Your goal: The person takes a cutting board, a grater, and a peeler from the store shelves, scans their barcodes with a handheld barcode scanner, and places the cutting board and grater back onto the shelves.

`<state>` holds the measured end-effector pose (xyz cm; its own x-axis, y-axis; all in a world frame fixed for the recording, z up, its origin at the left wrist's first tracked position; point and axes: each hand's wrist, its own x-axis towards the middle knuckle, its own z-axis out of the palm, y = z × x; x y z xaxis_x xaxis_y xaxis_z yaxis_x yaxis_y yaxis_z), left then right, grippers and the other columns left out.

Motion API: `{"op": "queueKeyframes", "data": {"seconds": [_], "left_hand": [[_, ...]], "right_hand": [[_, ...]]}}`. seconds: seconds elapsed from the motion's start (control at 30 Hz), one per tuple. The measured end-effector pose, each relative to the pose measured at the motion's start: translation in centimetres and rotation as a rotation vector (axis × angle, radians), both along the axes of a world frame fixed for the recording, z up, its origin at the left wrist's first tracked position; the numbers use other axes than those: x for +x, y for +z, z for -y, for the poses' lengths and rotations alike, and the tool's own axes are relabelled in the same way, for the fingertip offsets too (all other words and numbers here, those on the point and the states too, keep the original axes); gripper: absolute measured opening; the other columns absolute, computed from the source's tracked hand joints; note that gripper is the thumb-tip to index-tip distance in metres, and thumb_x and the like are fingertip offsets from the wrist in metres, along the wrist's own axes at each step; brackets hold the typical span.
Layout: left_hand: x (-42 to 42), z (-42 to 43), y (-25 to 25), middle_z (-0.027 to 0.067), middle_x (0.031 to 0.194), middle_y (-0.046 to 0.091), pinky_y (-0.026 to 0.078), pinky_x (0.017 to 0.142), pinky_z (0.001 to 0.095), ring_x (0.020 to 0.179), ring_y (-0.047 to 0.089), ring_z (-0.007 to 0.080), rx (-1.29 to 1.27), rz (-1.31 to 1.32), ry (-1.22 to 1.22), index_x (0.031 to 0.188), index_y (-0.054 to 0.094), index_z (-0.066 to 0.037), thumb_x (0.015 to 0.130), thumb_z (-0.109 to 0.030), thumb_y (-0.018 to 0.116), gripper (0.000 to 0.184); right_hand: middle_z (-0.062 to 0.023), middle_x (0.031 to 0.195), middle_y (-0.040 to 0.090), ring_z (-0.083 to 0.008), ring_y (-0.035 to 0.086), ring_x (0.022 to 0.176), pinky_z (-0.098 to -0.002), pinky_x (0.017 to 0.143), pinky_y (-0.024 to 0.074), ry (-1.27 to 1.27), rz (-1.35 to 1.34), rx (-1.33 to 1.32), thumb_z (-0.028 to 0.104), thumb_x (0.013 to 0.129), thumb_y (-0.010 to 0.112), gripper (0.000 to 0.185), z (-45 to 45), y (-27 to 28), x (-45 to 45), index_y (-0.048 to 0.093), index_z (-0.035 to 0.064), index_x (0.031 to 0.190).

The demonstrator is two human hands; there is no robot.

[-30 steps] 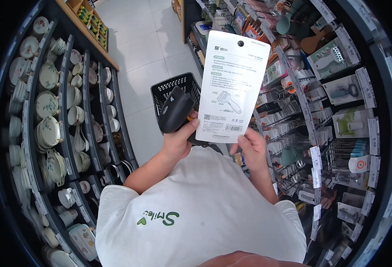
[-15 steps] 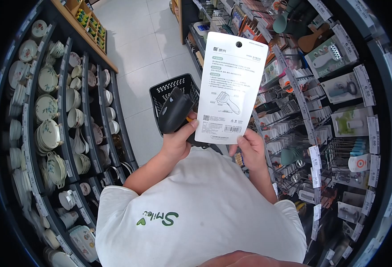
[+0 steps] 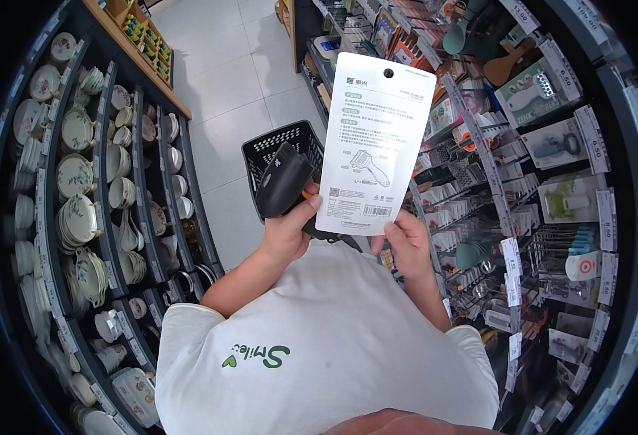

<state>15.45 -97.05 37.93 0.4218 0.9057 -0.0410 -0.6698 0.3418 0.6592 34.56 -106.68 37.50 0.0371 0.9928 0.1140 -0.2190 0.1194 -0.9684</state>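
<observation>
My left hand (image 3: pixel 288 230) is closed around a black handheld barcode scanner (image 3: pixel 285 181) with an orange trigger. Its thumb meets the lower left edge of a white packaging card (image 3: pixel 374 138). At the card's lower right corner, my right hand (image 3: pixel 408 243) pinches it between thumb and fingers. The card's back faces me, with a hang hole at the top, printed text, a line drawing of a peeler-like tool and a barcode near the bottom. What the package holds on its far side is hidden. Behind the scanner is a black shopping basket (image 3: pixel 306 135), partly covered.
Shelves of bowls and plates (image 3: pixel 78 217) rise on my left. On my right, racks hold packaged kitchen tools (image 3: pixel 562 145) with price tags (image 3: pixel 512 262) along their edges. A tiled floor aisle (image 3: pixel 217 87) runs ahead, past a wooden display stand (image 3: pixel 141 43).
</observation>
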Motion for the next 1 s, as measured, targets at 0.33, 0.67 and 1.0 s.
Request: {"op": "queueKeyframes", "data": {"seconds": [0.33,0.67,1.0], "left_hand": [[-0.09,-0.08,0.06,0.0078,0.099,0.059,0.049,0.083,0.0317,0.094,0.059,0.0165,0.017,0.01,0.007,0.099,0.055,-0.003,0.083,0.005,0.056,0.018],[-0.53,-0.37,-0.2,0.0069,0.099,0.058,0.049,0.083,0.0318,0.095,0.058,0.0161,0.008,0.016,-0.005,0.1,0.055,-0.004,0.084,0.004,0.056,0.018],[-0.81,-0.42,-0.2,0.0062,0.1,0.058,0.049,0.083,0.0317,0.096,0.058,0.016,0.024,0.007,0.011,0.101,0.055,-0.004,0.084,0.004,0.056,0.019]], "right_hand": [[-0.0079,0.084,0.062,-0.0097,0.057,0.064,-0.0223,0.06,0.0475,0.0,0.015,-0.007,0.011,0.097,0.043,0.027,-0.08,0.28,-0.2,0.054,-0.0074,0.113],[-0.0082,0.084,0.062,-0.0099,0.057,0.064,-0.0223,0.059,0.0475,0.003,0.009,-0.008,0.009,0.096,0.042,0.026,-0.45,0.2,-0.56,0.054,-0.0074,0.112],[-0.0106,0.087,0.064,-0.0109,0.057,0.06,-0.0245,0.058,0.0473,-0.021,0.042,-0.026,0.009,0.095,0.04,0.027,-0.57,0.34,-0.88,0.055,-0.0067,0.112]]}}
